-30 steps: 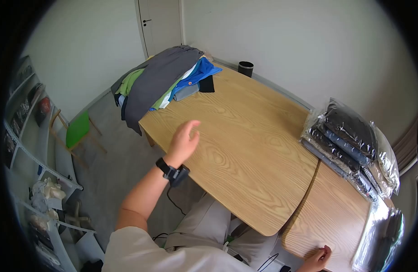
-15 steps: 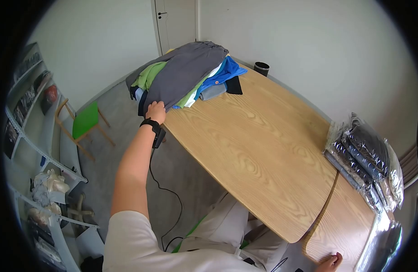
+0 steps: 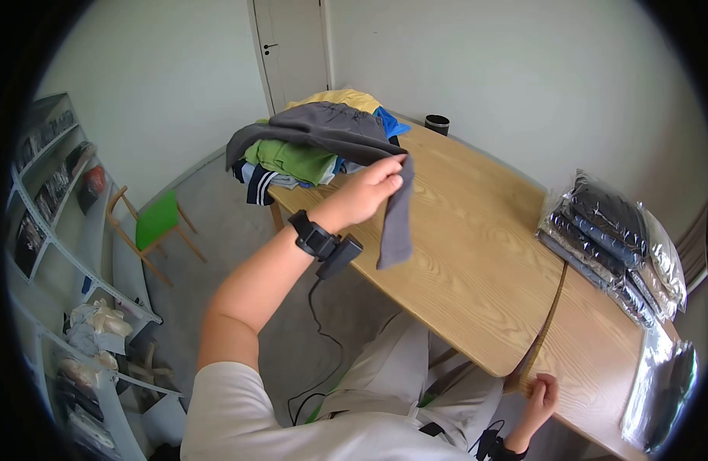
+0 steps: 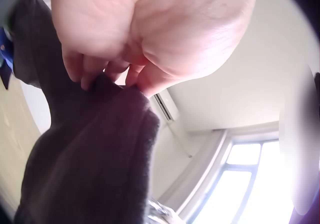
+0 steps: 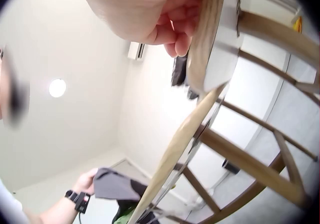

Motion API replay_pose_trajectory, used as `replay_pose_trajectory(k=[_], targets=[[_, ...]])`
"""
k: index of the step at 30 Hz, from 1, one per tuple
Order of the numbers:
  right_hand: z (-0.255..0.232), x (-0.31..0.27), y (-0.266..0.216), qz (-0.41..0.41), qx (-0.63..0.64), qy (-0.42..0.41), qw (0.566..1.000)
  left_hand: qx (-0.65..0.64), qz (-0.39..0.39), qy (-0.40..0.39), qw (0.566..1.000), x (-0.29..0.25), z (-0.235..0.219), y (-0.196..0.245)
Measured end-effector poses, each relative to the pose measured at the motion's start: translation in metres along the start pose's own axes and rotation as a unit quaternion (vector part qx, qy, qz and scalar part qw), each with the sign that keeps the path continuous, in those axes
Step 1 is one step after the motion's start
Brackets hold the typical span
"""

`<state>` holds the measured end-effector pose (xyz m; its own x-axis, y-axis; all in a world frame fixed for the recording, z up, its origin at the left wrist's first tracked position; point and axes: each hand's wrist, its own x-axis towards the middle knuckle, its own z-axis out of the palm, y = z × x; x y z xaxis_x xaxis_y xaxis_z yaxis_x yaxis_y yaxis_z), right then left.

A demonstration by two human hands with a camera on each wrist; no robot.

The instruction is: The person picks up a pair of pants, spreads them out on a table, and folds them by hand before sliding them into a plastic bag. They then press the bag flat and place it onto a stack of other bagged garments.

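Note:
My left hand (image 3: 367, 192) pinches one leg of a pair of dark grey trousers (image 3: 398, 223) and holds it up over the table, the leg's end hanging below the fingers. In the left wrist view, the fingertips grip the grey cloth (image 4: 95, 154). The rest of the trousers, with a gathered waistband, lies across a clothes pile (image 3: 296, 160) of green, yellow, blue and striped dark pieces. My right hand (image 3: 544, 392) is at the near edge of the smaller table, fingers loosely curled and holding nothing.
Two wooden tables (image 3: 477, 253) meet at a seam. Bagged folded clothes (image 3: 607, 230) are stacked at the right, with more clear plastic packages (image 3: 661, 399) nearer. Shelves (image 3: 54, 230) and a green chair (image 3: 156, 220) stand at the left. A cable (image 3: 340, 346) hangs from the left wrist device.
My left hand reached to the pile, took hold of the grey trouser leg and drew it right, uncovering green and yellow cloth. My right hand rose slightly near the table edge.

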<state>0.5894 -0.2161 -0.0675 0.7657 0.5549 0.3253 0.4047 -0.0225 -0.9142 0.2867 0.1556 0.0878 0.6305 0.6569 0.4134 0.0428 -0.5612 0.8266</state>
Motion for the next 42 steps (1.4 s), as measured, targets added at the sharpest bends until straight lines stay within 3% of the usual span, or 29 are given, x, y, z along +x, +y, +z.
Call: replay_pose_trajectory(k=[3,5,7,9,11,12,14,15,16,17,18,19,21,24,29,30,31,33,35,38,39,41,42], targets=[[0.042,-0.008,-0.025,-0.007,0.107,-0.1,0.989,-0.091,0.006,-0.12,0.988,-0.033,0.053,0.045],[0.065,-0.011,-0.067,0.054,0.171,-0.163,0.97,-0.048,0.047,-0.204,0.977,-0.059,0.081,0.074],[0.091,-0.011,-0.074,0.161,0.44,-0.29,0.834,-0.108,0.038,-0.296,0.948,-0.089,0.118,0.077],[0.114,-0.011,-0.078,0.206,0.479,-0.297,0.8,-0.126,0.002,-0.316,0.94,-0.099,0.135,0.055],[0.124,-0.011,-0.083,0.174,0.338,-0.293,0.877,-0.122,0.081,-0.236,0.961,-0.104,0.148,0.028],[0.129,-0.008,-0.077,0.218,0.329,-0.273,0.877,-0.135,0.042,-0.253,0.957,-0.101,0.144,0.016],[0.133,-0.003,-0.072,0.219,0.339,-0.249,0.88,-0.133,-0.062,-0.252,0.957,-0.09,0.119,0.012],[0.134,0.0,-0.067,0.229,0.351,-0.238,0.876,-0.059,0.033,-0.174,0.982,-0.081,0.105,-0.012],[0.132,0.004,-0.064,0.238,0.346,-0.235,0.876,0.063,0.054,-0.072,0.994,-0.072,0.087,-0.037],[0.129,0.009,-0.06,0.243,0.378,-0.241,0.86,0.258,0.074,0.048,0.962,-0.066,0.063,-0.055],[0.127,0.012,-0.056,0.247,0.41,-0.246,0.843,0.439,0.004,0.153,0.885,-0.064,0.039,-0.078],[0.125,0.013,-0.055,0.255,0.408,-0.243,0.842,0.474,-0.166,0.162,0.849,-0.063,0.011,-0.11],[0.123,0.015,-0.058,0.253,0.411,-0.235,0.844,0.523,-0.35,0.231,0.742,-0.066,-0.021,-0.149],[0.125,0.015,-0.064,0.251,0.405,-0.24,0.846,0.47,-0.371,0.196,0.777,-0.07,-0.058,-0.183],[0.144,0.004,-0.08,0.255,0.4,-0.246,0.845,0.441,-0.3,0.219,0.817,-0.068,-0.072,-0.162],[0.154,-0.002,-0.089,0.236,0.357,-0.277,0.86,0.225,-0.32,0.247,0.886,-0.069,-0.076,-0.16],[0.163,-0.008,-0.097,0.215,0.314,-0.306,0.872,-0.004,-0.322,0.262,0.91,-0.07,-0.08,-0.158],[0.182,-0.021,-0.105,0.104,0.245,-0.383,0.885,-0.126,-0.372,0.227,0.891,-0.073,-0.082,-0.095],[0.203,-0.032,-0.109,-0.099,0.182,-0.494,0.845,-0.17,-0.264,0.217,0.924,-0.085,-0.092,-0.078],[0.234,-0.056,-0.116,-0.205,0.107,-0.617,0.753,-0.082,-0.172,0.222,0.956,-0.107,-0.103,-0.026],[0.245,-0.064,-0.113,-0.206,0.11,-0.618,0.751,-0.052,-0.133,0.225,0.964,-0.115,-0.102,-0.001],[0.265,-0.072,-0.107,-0.206,0.045,-0.711,0.671,0.002,-0.106,0.234,0.966,-0.13,-0.107,0.035],[0.272,-0.077,-0.102,-0.269,0.022,-0.689,0.673,0.006,-0.105,0.239,0.965,-0.139,-0.11,0.049]])
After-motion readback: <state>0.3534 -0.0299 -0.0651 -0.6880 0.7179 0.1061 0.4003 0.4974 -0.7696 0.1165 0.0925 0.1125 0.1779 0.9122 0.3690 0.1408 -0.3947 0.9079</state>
